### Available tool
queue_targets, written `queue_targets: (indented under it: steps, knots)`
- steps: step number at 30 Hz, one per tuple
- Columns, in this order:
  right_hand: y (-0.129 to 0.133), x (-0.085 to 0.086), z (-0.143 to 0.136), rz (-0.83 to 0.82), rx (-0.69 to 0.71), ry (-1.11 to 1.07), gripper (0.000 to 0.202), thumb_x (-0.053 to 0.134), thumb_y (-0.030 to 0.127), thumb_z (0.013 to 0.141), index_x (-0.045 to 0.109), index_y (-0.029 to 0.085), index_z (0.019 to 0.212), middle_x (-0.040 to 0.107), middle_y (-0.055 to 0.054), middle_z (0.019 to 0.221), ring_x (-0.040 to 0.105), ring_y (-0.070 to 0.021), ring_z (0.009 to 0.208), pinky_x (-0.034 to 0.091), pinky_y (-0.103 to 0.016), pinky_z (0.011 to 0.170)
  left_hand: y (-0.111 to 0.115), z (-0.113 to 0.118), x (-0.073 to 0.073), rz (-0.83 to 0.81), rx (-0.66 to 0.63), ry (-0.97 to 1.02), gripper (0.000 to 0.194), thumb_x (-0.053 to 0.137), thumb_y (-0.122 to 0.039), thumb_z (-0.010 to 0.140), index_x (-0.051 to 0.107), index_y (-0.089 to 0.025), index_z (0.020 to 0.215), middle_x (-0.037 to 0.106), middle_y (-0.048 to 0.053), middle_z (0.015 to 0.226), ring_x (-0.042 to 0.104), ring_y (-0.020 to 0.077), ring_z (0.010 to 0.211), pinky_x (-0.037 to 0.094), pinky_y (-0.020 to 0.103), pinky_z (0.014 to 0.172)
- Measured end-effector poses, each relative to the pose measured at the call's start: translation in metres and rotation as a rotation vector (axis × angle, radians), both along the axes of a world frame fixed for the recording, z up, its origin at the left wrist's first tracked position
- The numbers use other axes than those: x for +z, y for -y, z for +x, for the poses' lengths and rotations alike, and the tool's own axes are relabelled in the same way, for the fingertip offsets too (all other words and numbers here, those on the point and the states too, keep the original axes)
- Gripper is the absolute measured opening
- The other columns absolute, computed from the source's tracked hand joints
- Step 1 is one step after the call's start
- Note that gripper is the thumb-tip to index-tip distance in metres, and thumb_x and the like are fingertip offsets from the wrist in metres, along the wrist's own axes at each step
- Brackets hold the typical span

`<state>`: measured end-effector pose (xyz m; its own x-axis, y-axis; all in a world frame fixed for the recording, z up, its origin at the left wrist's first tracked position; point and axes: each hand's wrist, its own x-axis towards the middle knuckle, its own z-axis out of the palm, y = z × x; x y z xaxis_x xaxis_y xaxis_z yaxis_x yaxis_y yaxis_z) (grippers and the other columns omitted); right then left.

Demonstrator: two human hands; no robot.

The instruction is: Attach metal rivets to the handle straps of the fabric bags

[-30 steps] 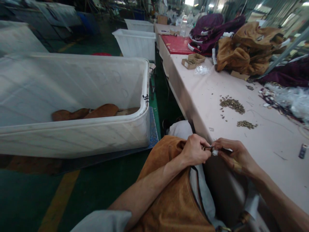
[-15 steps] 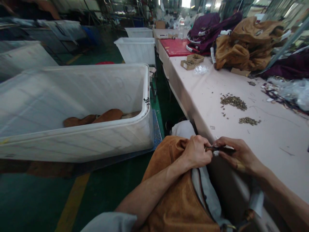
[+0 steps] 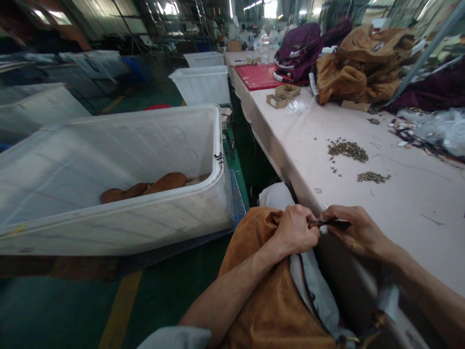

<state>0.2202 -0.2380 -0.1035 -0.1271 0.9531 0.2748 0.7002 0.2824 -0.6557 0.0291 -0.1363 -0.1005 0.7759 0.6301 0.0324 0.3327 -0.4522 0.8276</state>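
A brown suede-like bag (image 3: 261,286) lies across my lap, its zippered opening and pale lining (image 3: 317,286) facing right. My left hand (image 3: 298,229) is closed at the bag's upper edge, gripping the end of a narrow dark strap. My right hand (image 3: 358,233) pinches the same dark strap (image 3: 337,224) between thumb and fingers, just right of the left hand. A small white bit shows under the right fingertips; I cannot make out what it is. At the lower right hangs a handle partly wrapped in white (image 3: 388,300), with metal fittings near it.
A large white bin (image 3: 181,213) with brown pieces (image 3: 165,184) in it stands to the left. On the pale-covered table (image 3: 399,213) are small metal studs (image 3: 348,150), cardboard boxes (image 3: 286,93), brown bags (image 3: 363,63) and purple bags (image 3: 301,48). Another white bin (image 3: 201,85) stands farther back.
The view has tilted and shifted slightly, so the bin and table sit a little differently. Both hands keep nearly the same hold on the dark strap.
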Motion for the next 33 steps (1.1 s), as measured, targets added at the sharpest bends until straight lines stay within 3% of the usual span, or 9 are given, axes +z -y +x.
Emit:
queue_targets:
  steps: [11,14,17,19,21,25,29,33]
  knots:
    - [0.003,-0.008,-0.003,0.056,-0.063,0.055,0.019,0.06,0.008,0.079,0.062,0.02,0.094,0.068,-0.003,0.082,0.064,-0.0169,0.068,0.048,-0.027,0.064,0.006,-0.001,-0.001,0.084,-0.01,-0.005,0.014,0.063,-0.019,0.073,0.074,-0.015,0.081,0.07,0.006,0.071,0.063,0.0191,0.067,0.043,0.028,0.061]
    - [0.005,0.003,-0.005,0.089,-0.085,0.103,0.014,0.062,0.012,0.083,0.059,0.02,0.095,0.066,-0.003,0.081,0.061,-0.017,0.068,0.047,-0.028,0.062,0.007,-0.003,0.001,0.239,-0.03,0.05,0.01,0.06,-0.015,0.074,0.067,-0.015,0.081,0.069,0.007,0.076,0.063,0.0195,0.071,0.044,0.03,0.067]
    - [0.008,0.024,-0.005,-0.055,-0.098,0.14,0.018,0.064,0.018,0.086,0.061,0.02,0.104,0.068,-0.004,0.085,0.062,-0.0184,0.069,0.047,-0.029,0.062,0.006,-0.003,0.003,0.512,-0.057,0.107,0.007,0.055,-0.014,0.08,0.061,-0.015,0.085,0.068,0.01,0.086,0.062,0.0217,0.08,0.043,0.036,0.075]
    - [0.01,0.038,-0.005,-0.164,-0.087,0.073,0.024,0.065,0.023,0.088,0.064,0.02,0.111,0.071,-0.004,0.084,0.062,-0.0186,0.067,0.048,-0.029,0.059,0.002,-0.003,0.005,0.657,-0.052,0.119,0.008,0.05,-0.013,0.085,0.058,-0.015,0.087,0.067,0.011,0.091,0.061,0.0235,0.085,0.041,0.039,0.078]
    - [0.012,0.045,-0.005,-0.177,-0.11,-0.049,0.028,0.065,0.027,0.09,0.068,0.019,0.117,0.073,-0.005,0.087,0.065,-0.0199,0.07,0.05,-0.028,0.058,-0.003,-0.002,0.007,0.7,-0.013,0.141,0.01,0.049,-0.011,0.084,0.056,-0.015,0.09,0.066,0.011,0.092,0.061,0.0244,0.087,0.041,0.042,0.083]
    - [0.013,0.041,-0.001,-0.029,-0.295,-0.183,0.035,0.07,0.032,0.09,0.072,0.021,0.123,0.077,-0.009,0.106,0.072,-0.0282,0.091,0.059,-0.032,0.068,-0.017,-0.003,0.015,0.465,0.042,0.206,0.028,0.054,-0.011,0.08,0.056,-0.015,0.107,0.066,0.01,0.1,0.061,0.0246,0.095,0.044,0.041,0.091]
    - [0.014,0.034,0.004,-0.01,-0.366,-0.286,0.03,0.073,0.036,0.09,0.076,0.023,0.118,0.078,-0.01,0.113,0.073,-0.0317,0.102,0.061,-0.04,0.084,-0.033,-0.007,0.023,-0.096,-0.132,0.24,0.024,0.062,-0.019,0.084,0.062,-0.015,0.107,0.066,0.004,0.091,0.06,0.0172,0.083,0.045,0.027,0.075]
    - [0.015,0.036,0.003,-0.085,-0.317,-0.297,0.03,0.073,0.033,0.09,0.077,0.023,0.118,0.077,-0.009,0.113,0.072,-0.0305,0.1,0.059,-0.034,0.074,-0.046,-0.011,0.02,-0.5,-0.219,0.284,0.036,0.075,-0.035,0.08,0.069,-0.011,0.106,0.063,0.003,0.084,0.055,0.013,0.075,0.042,0.023,0.068]
